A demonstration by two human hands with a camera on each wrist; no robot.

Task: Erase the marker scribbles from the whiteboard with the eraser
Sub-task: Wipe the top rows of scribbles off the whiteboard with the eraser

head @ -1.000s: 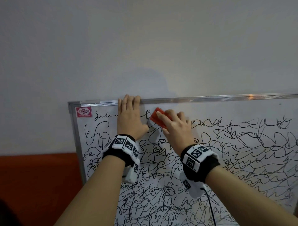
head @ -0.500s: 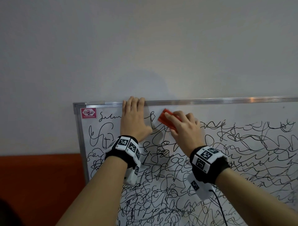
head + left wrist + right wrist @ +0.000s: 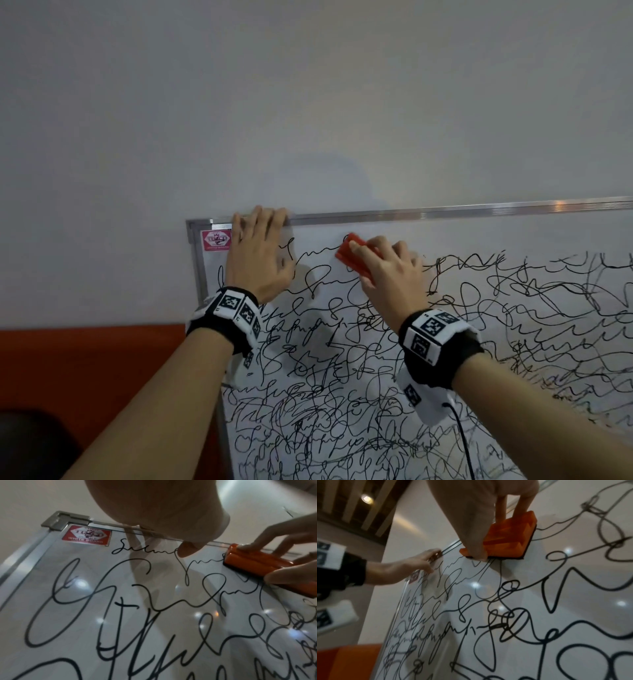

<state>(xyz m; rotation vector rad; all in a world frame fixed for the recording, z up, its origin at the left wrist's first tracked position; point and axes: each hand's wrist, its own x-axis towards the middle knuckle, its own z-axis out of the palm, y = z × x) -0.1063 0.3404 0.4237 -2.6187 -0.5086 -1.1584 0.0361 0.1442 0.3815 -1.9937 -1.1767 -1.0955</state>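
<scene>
Your right hand [image 3: 387, 270] grips eraser [image 3: 354, 258], now further left along whiteboard [image 3: 479, 236] top strip; strip right cleared, scribbles [image 3: 376, 342] below untouched. Left hand [image 3: 257, 253] flat, fingers straight, bracing far-left corner.

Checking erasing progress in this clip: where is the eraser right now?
In the head view the eraser lies on the whiteboard near its top edge, gripped by the right hand, right of the left hand.

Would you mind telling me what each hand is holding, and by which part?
The right hand holds the orange eraser by its long sides, thumb opposite fingers. The left hand holds nothing, resting flat on the whiteboard.
</scene>
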